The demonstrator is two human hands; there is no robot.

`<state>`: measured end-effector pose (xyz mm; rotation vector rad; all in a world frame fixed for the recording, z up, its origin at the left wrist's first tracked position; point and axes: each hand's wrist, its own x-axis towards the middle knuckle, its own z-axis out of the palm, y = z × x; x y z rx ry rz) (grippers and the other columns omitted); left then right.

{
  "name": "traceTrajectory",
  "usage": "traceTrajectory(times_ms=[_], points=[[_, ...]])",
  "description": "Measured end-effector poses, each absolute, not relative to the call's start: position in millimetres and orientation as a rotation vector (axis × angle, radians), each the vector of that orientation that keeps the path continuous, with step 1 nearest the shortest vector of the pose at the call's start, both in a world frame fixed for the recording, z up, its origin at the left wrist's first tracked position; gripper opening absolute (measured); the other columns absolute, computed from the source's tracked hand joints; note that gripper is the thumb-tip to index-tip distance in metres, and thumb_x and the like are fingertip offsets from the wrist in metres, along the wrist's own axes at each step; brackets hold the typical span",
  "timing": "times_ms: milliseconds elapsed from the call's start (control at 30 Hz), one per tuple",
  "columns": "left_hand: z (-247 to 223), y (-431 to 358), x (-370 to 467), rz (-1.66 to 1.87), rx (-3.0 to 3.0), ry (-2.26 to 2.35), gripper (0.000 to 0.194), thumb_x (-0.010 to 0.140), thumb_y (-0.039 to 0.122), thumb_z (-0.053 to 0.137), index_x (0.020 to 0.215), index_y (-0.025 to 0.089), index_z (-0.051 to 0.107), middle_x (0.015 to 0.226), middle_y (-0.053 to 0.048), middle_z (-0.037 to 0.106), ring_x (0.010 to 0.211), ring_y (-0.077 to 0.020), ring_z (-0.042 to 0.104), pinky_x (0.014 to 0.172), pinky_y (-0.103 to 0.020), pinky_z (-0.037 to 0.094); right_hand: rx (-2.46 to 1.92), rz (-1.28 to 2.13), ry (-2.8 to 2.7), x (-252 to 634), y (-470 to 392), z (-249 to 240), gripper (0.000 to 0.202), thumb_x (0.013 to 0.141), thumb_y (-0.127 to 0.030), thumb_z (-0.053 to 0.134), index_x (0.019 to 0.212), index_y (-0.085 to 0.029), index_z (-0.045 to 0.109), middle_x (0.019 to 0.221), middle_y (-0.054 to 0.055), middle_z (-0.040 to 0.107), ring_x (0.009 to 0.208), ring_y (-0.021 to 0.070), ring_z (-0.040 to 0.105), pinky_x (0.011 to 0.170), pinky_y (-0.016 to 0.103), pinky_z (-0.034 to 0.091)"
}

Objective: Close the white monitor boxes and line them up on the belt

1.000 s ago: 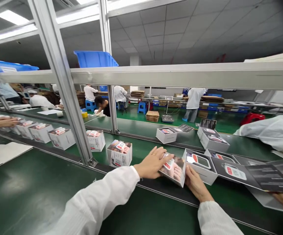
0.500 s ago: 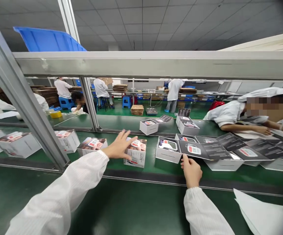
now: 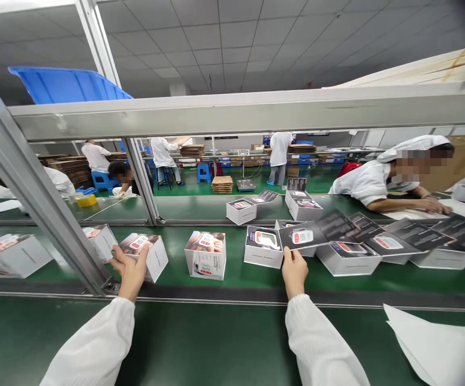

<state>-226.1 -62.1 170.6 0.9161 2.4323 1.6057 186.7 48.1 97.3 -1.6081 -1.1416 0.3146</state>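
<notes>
My left hand is around the near side of a closed printed box, thumb and fingers at its edges. My right hand pinches the lower edge of a dark lid flap, beside an open white box that shows a device inside. Between my hands another closed box stands upright on the green belt, touched by neither hand.
More open boxes with dark flaps line the right. Closed boxes stand left, behind a slanted metal post. A person leans over the far right side. White sheets lie near right.
My left hand has moved left, from the middle closed box to the one beside it. My right hand has lifted the dark flap slightly and shifted left in view.
</notes>
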Motion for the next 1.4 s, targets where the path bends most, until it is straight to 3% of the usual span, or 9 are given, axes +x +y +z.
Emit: traceTrajectory(times_ms=[167, 333, 500, 733, 933, 1033, 1167, 1300, 1400], points=[[183.4, -80.4, -191.1, 1.77, 1.185, 2.519, 0.095, 0.09, 0.062, 0.05, 0.156, 0.013, 0.002, 0.159, -0.026, -0.004, 0.146, -0.0446, -0.006, 0.113, -0.066, 0.006, -1.54, 0.14, -1.326, 171.1, 36.3, 108.0, 0.051, 0.093, -0.035, 0.029, 0.133, -0.02, 0.059, 0.127, 0.01, 0.064, 0.106, 0.0245, 0.061, 0.085, 0.034, 0.045], [200.8, -89.6, -97.7, 1.91, 2.172, 1.949, 0.076, 0.096, 0.04, 0.051, 0.155, 0.023, 0.008, 0.162, -0.013, 0.003, 0.15, -0.03, 0.003, 0.12, -0.052, 0.009, -1.518, 0.322, -1.583, 168.9, 25.7, 109.2, 0.047, 0.093, -0.033, 0.033, 0.132, -0.033, 0.06, 0.149, 0.0, 0.045, 0.128, 0.0248, 0.05, 0.099, 0.038, 0.043], [174.5, -43.6, -32.1, 1.188, 2.258, 1.611, 0.068, 0.094, 0.037, 0.054, 0.153, 0.022, 0.024, 0.163, -0.012, 0.009, 0.15, -0.0309, 0.005, 0.119, -0.053, 0.014, -1.486, 0.45, -1.719, 166.7, 18.9, 112.3, 0.046, 0.092, -0.039, 0.039, 0.134, -0.033, 0.058, 0.15, 0.003, 0.043, 0.133, 0.0278, 0.045, 0.107, 0.045, 0.038], [110.8, -6.9, -39.8, 0.985, 1.959, 1.498, 0.081, 0.084, 0.02, 0.057, 0.154, 0.015, 0.018, 0.15, -0.018, 0.04, 0.141, -0.0302, 0.036, 0.115, -0.049, 0.03, -1.29, 0.674, -1.564, 149.3, 23.2, 110.0, 0.053, 0.09, -0.056, 0.044, 0.132, -0.026, 0.055, 0.135, 0.006, 0.058, 0.125, 0.026, 0.052, 0.107, 0.043, 0.038], [179.6, -15.6, -70.4, 0.842, 2.648, 1.352, 0.082, 0.074, 0.023, 0.075, 0.146, 0.022, 0.035, 0.161, -0.015, 0.009, 0.148, -0.0383, 0.003, 0.116, -0.058, 0.015, -1.087, 1.055, -1.27, 144.2, 40.3, 104.2, 0.058, 0.086, -0.067, 0.043, 0.118, -0.023, 0.063, 0.11, 0.006, 0.07, 0.098, 0.0249, 0.064, 0.087, 0.038, 0.05], [230.5, -5.6, -75.1, 0.551, 2.796, 1.256, 0.088, 0.071, 0.042, 0.081, 0.146, 0.026, 0.037, 0.152, -0.016, 0.032, 0.141, -0.0398, 0.026, 0.112, -0.058, 0.023, -1.025, 1.201, -1.291, 132.1, 41.3, 103.0, 0.059, 0.085, -0.068, 0.042, 0.113, -0.021, 0.065, 0.103, 0.006, 0.071, 0.094, 0.0248, 0.065, 0.081, 0.036, 0.051], [257.2, -0.5, -94.5, 0.197, 2.74, 1.379, 0.101, 0.071, 0.052, 0.079, 0.153, 0.033, 0.024, 0.125, -0.011, 0.052, 0.112, -0.034, 0.053, 0.095, -0.046, 0.043, -1.381, 0.809, -1.292, 138.6, 34.2, 113.9, 0.046, 0.086, -0.056, 0.046, 0.108, -0.022, 0.068, 0.096, 0.006, 0.07, 0.086, 0.0232, 0.064, 0.083, 0.036, 0.047], [254.1, -7.2, -131.8, -0.061, 2.664, 1.621, 0.095, 0.072, 0.046, 0.076, 0.153, 0.035, 0.027, 0.125, -0.011, 0.053, 0.111, -0.0358, 0.053, 0.094, -0.044, 0.042, -1.464, 0.187, -1.153, 191.0, 42.2, 142.5, 0.038, 0.088, -0.038, 0.044, 0.106, -0.014, 0.068, 0.108, 0.015, 0.066, 0.102, 0.0261, 0.056, 0.097, 0.039, 0.038], [255.2, -11.0, -138.1, -0.138, 2.597, 1.715, 0.1, 0.065, 0.05, 0.079, 0.152, 0.033, 0.031, 0.139, -0.014, 0.048, 0.131, -0.0421, 0.04, 0.105, -0.052, 0.032, -1.635, 0.011, -0.87, 241.2, 68.8, 169.0, 0.049, 0.083, -0.03, 0.055, 0.127, -0.008, 0.056, 0.129, 0.025, 0.054, 0.122, 0.0326, 0.045, 0.102, 0.044, 0.03]])
